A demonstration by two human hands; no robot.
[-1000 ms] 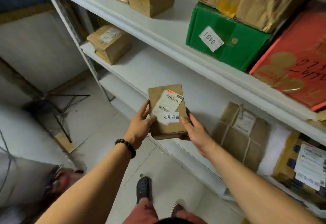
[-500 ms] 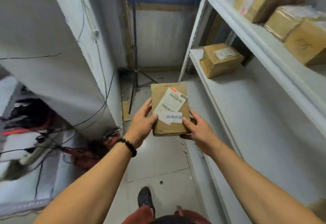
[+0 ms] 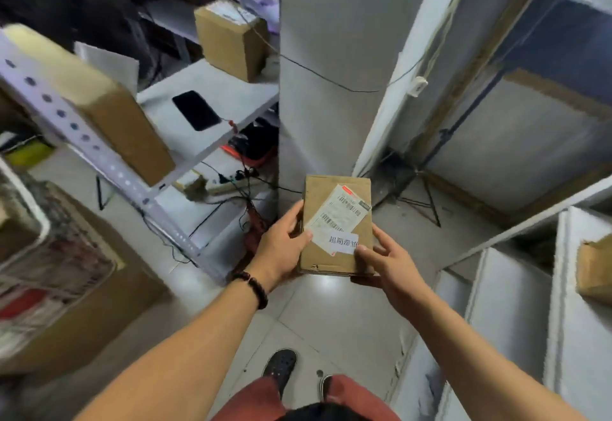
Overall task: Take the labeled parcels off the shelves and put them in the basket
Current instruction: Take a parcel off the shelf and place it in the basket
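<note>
Parcel is being held label-up between left grip and right grip, both clasping it, apparently for checking.

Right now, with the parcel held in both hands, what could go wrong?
The left hand and right hand grip the labeled parcel only toward its near end, so it might tip forward and slip. Loose cables and a power strip lie on the floor just ahead; stepping that way could snag a foot.

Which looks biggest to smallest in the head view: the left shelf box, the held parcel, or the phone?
1. The left shelf box, clearly largest, though nearness helps.
2. The parcel.
3. The phone, smallest, but farther away.
</note>
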